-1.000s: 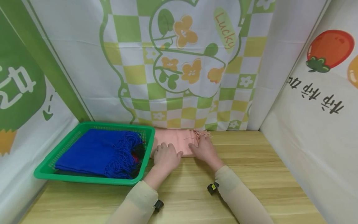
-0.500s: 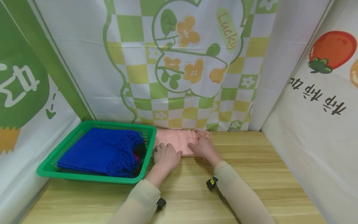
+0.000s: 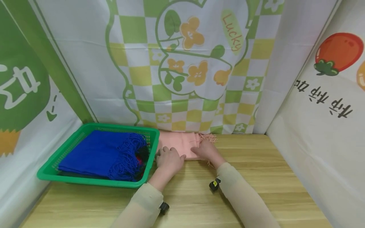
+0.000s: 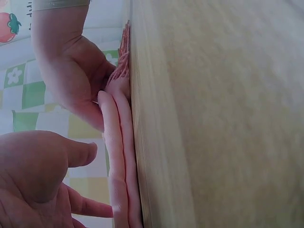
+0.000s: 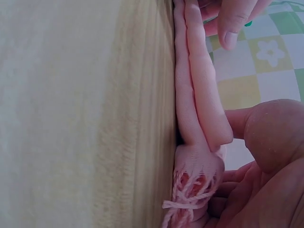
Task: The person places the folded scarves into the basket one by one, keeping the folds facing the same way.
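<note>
A folded pink fringed scarf lies flat on the table against the back wall, right of the basket. My left hand rests on its left part, thumb out to the side; the left wrist view shows a straight finger touching the upper fold. At the fringed right end, my right hand grips the scarf, its thumb on the upper layer. The right wrist view has the curled fingers behind the pink fringe, partly hidden. Two thick layers show along the scarf's front edge.
A green plastic basket stands on the left, close against the scarf. In it lies a folded blue fringed scarf, with dark and red fabric partly showing below. Printed cloth walls enclose the wooden table at back and sides.
The head view has shifted slightly. My right hand has moved a little left at the scarf's end, and a few fringe strands now show below it. The left hand stays on the scarf.
</note>
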Demonstrator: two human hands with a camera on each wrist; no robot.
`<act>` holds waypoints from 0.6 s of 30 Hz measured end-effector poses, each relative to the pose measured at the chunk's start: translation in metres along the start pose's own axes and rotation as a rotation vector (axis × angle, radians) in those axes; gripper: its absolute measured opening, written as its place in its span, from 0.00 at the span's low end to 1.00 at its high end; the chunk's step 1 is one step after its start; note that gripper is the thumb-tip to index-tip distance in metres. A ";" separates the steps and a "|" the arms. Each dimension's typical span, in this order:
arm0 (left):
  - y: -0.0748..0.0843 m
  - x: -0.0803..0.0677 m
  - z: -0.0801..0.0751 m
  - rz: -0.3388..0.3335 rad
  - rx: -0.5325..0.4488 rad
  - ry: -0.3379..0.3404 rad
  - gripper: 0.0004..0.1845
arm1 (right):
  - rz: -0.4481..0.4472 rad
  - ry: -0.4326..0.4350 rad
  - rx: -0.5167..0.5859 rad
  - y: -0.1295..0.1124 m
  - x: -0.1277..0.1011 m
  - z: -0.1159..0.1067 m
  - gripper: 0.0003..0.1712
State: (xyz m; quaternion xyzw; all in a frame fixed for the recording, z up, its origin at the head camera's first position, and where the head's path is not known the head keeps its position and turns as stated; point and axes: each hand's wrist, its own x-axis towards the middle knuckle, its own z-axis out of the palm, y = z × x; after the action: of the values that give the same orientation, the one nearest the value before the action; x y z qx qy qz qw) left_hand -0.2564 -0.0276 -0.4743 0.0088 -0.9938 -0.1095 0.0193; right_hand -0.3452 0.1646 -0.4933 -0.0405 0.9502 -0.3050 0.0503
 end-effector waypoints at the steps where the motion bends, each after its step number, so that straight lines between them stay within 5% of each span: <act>1: 0.000 0.000 0.000 0.001 -0.002 0.001 0.35 | -0.002 -0.008 -0.001 -0.004 -0.004 -0.002 0.33; 7: 0.001 -0.002 -0.002 0.001 -0.013 0.009 0.35 | 0.000 -0.023 -0.039 -0.019 -0.020 -0.010 0.26; 18: 0.001 -0.001 -0.003 -0.005 -0.010 0.028 0.35 | -0.016 -0.021 -0.015 -0.007 -0.027 -0.013 0.36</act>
State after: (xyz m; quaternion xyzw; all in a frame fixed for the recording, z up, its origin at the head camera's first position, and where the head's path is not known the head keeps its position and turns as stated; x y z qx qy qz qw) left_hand -0.2552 -0.0272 -0.4713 0.0128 -0.9928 -0.1143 0.0330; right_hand -0.3196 0.1695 -0.4769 -0.0519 0.9514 -0.2980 0.0576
